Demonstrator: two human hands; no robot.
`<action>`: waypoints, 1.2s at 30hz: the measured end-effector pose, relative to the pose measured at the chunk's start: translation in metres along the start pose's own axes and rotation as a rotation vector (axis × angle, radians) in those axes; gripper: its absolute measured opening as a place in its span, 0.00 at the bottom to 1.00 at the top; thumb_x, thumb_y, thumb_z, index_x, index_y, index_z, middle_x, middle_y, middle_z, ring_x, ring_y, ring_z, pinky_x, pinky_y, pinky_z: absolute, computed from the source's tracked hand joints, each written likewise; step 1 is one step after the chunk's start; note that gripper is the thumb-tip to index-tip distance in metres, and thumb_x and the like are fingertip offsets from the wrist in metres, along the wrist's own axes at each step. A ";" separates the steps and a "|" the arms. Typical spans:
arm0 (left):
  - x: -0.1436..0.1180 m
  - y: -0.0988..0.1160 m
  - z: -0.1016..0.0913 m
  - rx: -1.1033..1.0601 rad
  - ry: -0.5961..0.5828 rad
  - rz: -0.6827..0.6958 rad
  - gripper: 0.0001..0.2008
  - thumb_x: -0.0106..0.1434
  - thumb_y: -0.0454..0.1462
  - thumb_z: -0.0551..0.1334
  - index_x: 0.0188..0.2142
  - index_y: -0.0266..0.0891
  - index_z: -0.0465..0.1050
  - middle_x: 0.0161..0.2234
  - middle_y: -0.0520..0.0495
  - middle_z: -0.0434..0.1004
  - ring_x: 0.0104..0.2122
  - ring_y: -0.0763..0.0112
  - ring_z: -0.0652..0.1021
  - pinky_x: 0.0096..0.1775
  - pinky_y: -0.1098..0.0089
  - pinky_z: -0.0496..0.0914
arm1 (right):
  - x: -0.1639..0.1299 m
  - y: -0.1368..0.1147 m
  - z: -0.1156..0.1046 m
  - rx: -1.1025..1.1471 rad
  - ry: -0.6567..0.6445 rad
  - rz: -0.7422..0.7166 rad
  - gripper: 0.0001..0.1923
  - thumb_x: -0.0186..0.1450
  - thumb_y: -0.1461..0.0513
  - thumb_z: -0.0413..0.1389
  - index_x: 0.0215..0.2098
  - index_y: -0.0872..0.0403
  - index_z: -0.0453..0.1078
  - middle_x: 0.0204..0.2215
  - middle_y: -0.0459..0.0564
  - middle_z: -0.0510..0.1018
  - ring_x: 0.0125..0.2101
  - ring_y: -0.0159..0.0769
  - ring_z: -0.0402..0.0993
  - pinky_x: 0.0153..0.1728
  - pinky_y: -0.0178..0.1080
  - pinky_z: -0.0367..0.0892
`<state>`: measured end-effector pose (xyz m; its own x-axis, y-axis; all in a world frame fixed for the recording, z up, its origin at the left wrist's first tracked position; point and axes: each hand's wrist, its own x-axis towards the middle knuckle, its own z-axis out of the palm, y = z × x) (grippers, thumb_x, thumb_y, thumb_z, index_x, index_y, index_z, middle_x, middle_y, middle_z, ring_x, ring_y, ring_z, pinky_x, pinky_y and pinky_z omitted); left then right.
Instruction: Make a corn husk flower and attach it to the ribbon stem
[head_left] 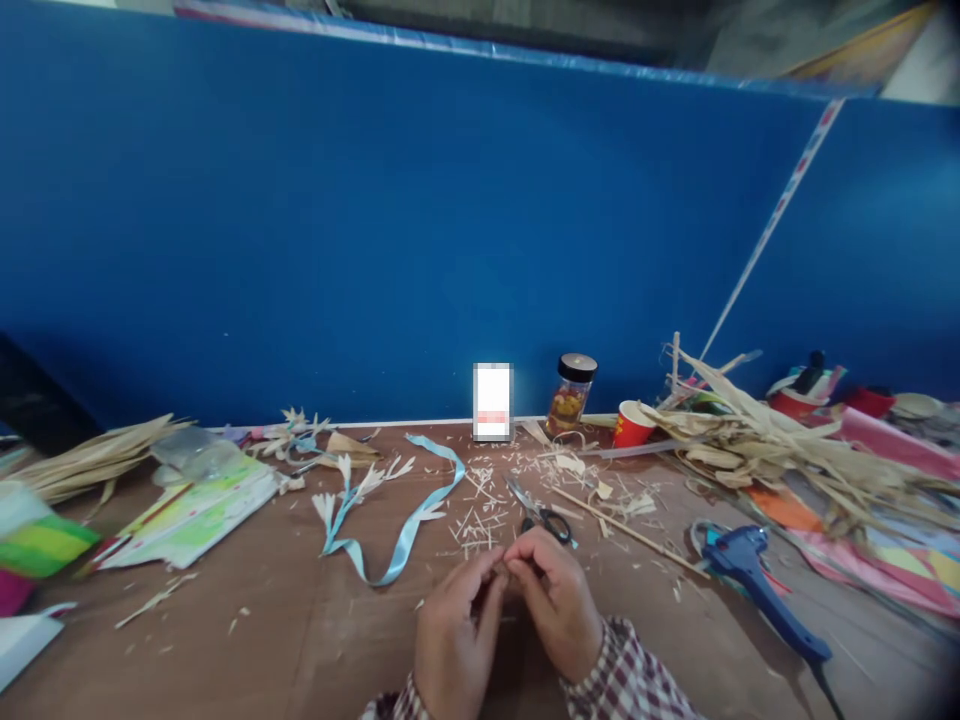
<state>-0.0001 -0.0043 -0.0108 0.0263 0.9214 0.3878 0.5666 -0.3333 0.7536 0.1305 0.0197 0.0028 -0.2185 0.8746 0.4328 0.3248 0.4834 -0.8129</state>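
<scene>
My left hand [463,630] and my right hand [553,602] meet fingertip to fingertip low in the middle of the view, above the brown table [262,640]. Both are closed in a pinch; whatever lies between the fingers is too small and hidden to name. Just beyond them rest scissors [547,520] with black handles, blades pointing away. Short cut bits of dried straw [476,525] are strewn beside the scissors. To the left, a light blue ribbon [409,535] curls across the table, joined to pale husk flowers [349,495] with blue-wrapped stems.
A blue glue gun [765,590] and a thin stick [630,530] lie right. Dried husks [795,450] pile behind them. A lidded jar [571,395], red paper cup [634,425] and blurred-out phone-like screen [493,402] stand by the blue partition [375,220]. A painted sheet [199,510] lies left.
</scene>
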 end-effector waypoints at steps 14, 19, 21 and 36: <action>0.005 -0.004 -0.009 0.205 -0.079 0.053 0.11 0.62 0.36 0.50 0.37 0.42 0.70 0.34 0.46 0.77 0.33 0.67 0.77 0.34 0.70 0.69 | 0.005 0.013 -0.011 -0.040 0.123 0.127 0.07 0.63 0.61 0.47 0.30 0.55 0.64 0.24 0.45 0.67 0.24 0.31 0.62 0.26 0.32 0.58; 0.007 -0.006 -0.014 0.247 -0.093 0.058 0.10 0.61 0.37 0.51 0.35 0.43 0.70 0.33 0.47 0.77 0.31 0.66 0.77 0.32 0.70 0.70 | 0.009 0.018 -0.017 0.020 0.170 0.201 0.09 0.63 0.59 0.47 0.30 0.55 0.64 0.22 0.45 0.67 0.24 0.31 0.62 0.26 0.33 0.59; 0.008 -0.009 -0.015 0.226 -0.074 0.041 0.10 0.61 0.37 0.51 0.35 0.43 0.71 0.33 0.47 0.78 0.32 0.66 0.77 0.34 0.68 0.70 | 0.011 0.023 -0.019 0.058 0.230 0.238 0.10 0.62 0.57 0.49 0.30 0.56 0.65 0.22 0.45 0.68 0.24 0.31 0.62 0.26 0.33 0.59; 0.011 0.000 -0.016 -0.242 0.052 0.075 0.13 0.56 0.35 0.59 0.42 0.42 0.73 0.36 0.44 0.73 0.31 0.69 0.75 0.32 0.71 0.72 | 0.004 0.005 -0.004 1.351 -0.149 0.718 0.11 0.55 0.60 0.60 0.25 0.57 0.62 0.19 0.40 0.61 0.16 0.19 0.54 0.15 0.25 0.48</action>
<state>-0.0131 0.0028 0.0020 0.0145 0.8830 0.4692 0.3506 -0.4439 0.8246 0.1355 0.0258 0.0017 -0.5001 0.8497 -0.1673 -0.6342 -0.4909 -0.5974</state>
